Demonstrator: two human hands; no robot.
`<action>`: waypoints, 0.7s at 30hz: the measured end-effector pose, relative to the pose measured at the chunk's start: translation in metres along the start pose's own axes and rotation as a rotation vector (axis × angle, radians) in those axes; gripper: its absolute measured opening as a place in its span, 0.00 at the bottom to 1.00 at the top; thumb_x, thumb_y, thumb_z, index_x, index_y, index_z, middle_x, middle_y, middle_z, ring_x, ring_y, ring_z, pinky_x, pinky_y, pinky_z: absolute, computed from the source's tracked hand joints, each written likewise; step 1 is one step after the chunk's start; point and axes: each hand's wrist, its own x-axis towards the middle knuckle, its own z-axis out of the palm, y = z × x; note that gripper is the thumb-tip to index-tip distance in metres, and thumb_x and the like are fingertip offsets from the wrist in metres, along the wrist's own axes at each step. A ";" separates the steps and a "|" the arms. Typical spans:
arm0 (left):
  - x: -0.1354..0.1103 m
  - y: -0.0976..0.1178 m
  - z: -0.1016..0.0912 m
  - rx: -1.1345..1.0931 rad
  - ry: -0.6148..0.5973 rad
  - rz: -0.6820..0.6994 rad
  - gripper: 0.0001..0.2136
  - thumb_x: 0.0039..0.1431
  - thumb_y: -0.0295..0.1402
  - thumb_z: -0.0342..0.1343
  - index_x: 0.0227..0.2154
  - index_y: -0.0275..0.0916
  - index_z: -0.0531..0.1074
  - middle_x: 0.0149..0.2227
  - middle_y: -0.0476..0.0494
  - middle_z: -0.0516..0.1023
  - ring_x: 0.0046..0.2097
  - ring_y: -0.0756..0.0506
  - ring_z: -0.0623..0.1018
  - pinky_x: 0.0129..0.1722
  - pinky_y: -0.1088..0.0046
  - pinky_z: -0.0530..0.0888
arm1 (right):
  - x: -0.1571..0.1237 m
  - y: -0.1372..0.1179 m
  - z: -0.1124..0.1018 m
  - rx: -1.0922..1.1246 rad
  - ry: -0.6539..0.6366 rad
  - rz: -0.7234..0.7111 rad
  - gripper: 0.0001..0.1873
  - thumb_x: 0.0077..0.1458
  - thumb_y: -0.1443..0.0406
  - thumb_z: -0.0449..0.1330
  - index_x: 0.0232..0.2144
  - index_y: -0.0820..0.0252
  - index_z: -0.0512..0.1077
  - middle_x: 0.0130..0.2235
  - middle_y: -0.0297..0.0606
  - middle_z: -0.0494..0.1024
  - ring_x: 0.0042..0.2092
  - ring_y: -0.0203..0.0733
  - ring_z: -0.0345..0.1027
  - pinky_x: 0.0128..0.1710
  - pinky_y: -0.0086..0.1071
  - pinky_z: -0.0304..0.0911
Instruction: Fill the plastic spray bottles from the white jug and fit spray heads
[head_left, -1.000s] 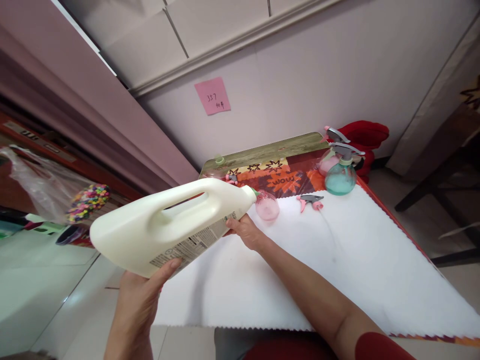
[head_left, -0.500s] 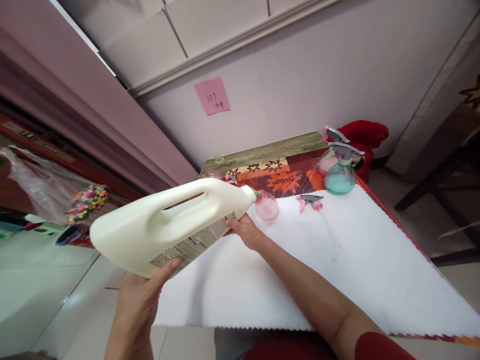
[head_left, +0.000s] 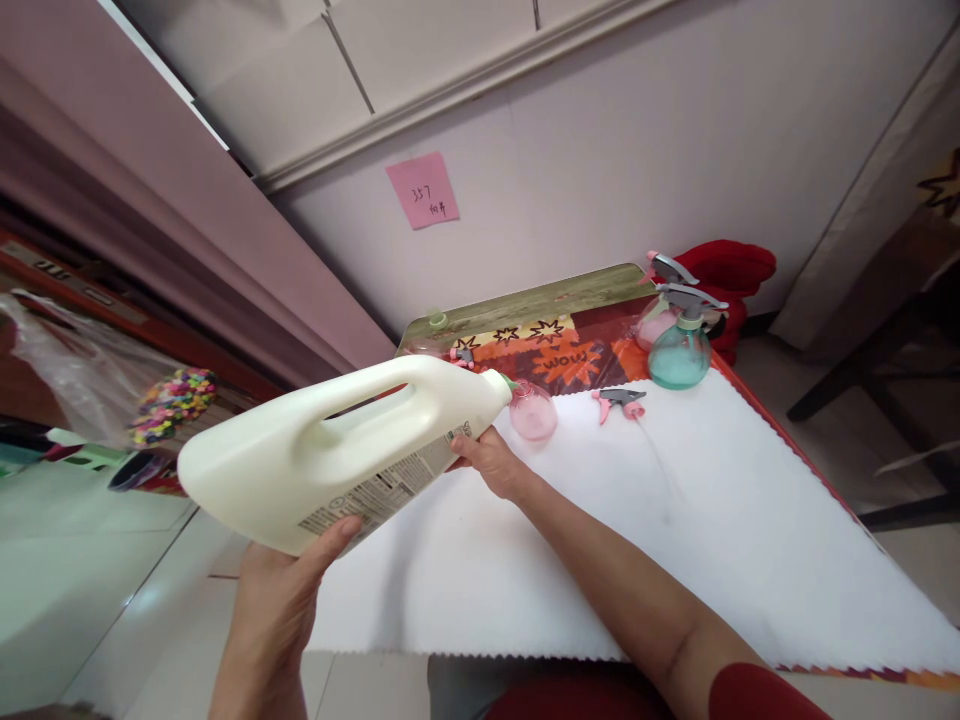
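A large pale-green jug (head_left: 300,450) with a moulded handle is tipped on its side, its spout pointing right. My left hand (head_left: 292,580) grips the jug's lower end, thumb on the printed label. My right hand (head_left: 487,460) is closed around its underside near the neck. The spout sits at the mouth of a small round pink bottle (head_left: 534,415), which stands on the white cloth; whether liquid flows is not visible. To the right, a pink and grey trigger spray head (head_left: 621,400) with a thin clear tube lies on the cloth.
A teal spray bottle (head_left: 679,358) and a pink spray bottle (head_left: 654,325) stand at the table's back right. Another spray head (head_left: 463,356) lies behind the jug. A red stool (head_left: 739,265) is beyond the corner. A pink note (head_left: 422,190) is on the wall.
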 end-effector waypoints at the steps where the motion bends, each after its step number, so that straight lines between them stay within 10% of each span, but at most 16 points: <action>1: 0.000 0.000 0.000 0.002 0.000 0.001 0.34 0.40 0.39 0.77 0.55 0.39 0.79 0.46 0.38 0.86 0.52 0.31 0.83 0.54 0.55 0.80 | 0.000 0.000 0.000 -0.002 0.001 -0.002 0.38 0.37 0.45 0.77 0.47 0.57 0.77 0.47 0.42 0.83 0.47 0.51 0.78 0.40 0.42 0.78; 21: 0.000 0.002 0.002 -0.005 -0.003 0.000 0.37 0.40 0.39 0.77 0.56 0.39 0.78 0.46 0.38 0.86 0.52 0.32 0.83 0.54 0.56 0.80 | 0.000 0.001 0.000 -0.004 -0.003 -0.006 0.38 0.38 0.44 0.76 0.48 0.56 0.77 0.48 0.43 0.83 0.49 0.52 0.77 0.40 0.43 0.79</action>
